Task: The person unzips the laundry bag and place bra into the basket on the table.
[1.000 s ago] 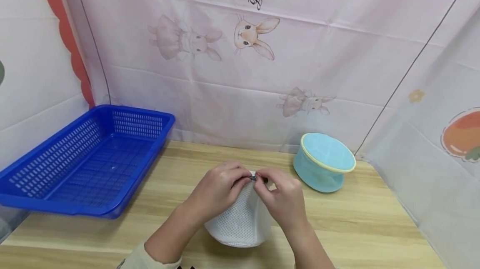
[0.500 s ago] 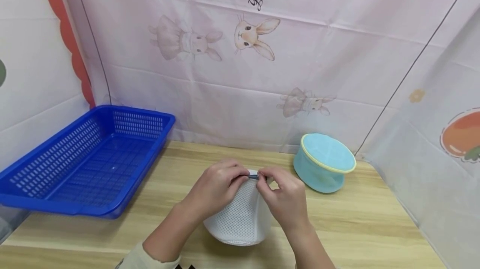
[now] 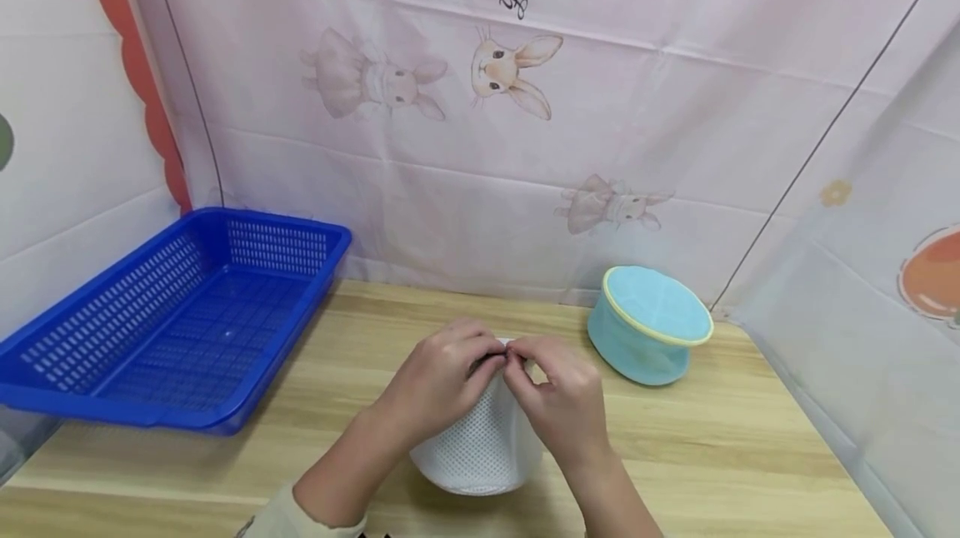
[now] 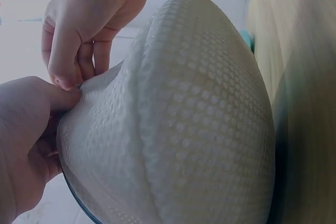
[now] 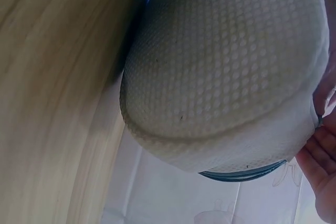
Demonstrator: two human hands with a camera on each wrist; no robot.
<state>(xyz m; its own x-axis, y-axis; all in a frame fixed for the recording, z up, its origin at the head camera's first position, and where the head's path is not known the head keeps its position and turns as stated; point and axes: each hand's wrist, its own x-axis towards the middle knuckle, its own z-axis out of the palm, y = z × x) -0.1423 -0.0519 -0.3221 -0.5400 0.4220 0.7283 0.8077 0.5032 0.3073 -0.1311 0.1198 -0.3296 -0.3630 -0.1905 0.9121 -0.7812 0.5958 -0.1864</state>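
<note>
A white mesh laundry bag, rounded in shape, rests on the table between the two hands. My left hand pinches its top edge between thumb and fingers. Right beside it, my right hand pinches the same edge, the fingertips of both hands nearly meeting. A dark teal zipper runs along that edge in the right wrist view. In the left wrist view the thick mesh wall bulges toward the table, and the zipper line curves below the left hand. The fingers hide the gripped part of the zipper.
A blue plastic basket stands at the left of the wooden table. At the back right sits a light blue round fabric case with yellow trim. Printed sheets hang behind and at both sides.
The fingertips of my two hands have come closer together at the bag's top edge. The strip of zipper seen between them half a second ago is now mostly covered.
</note>
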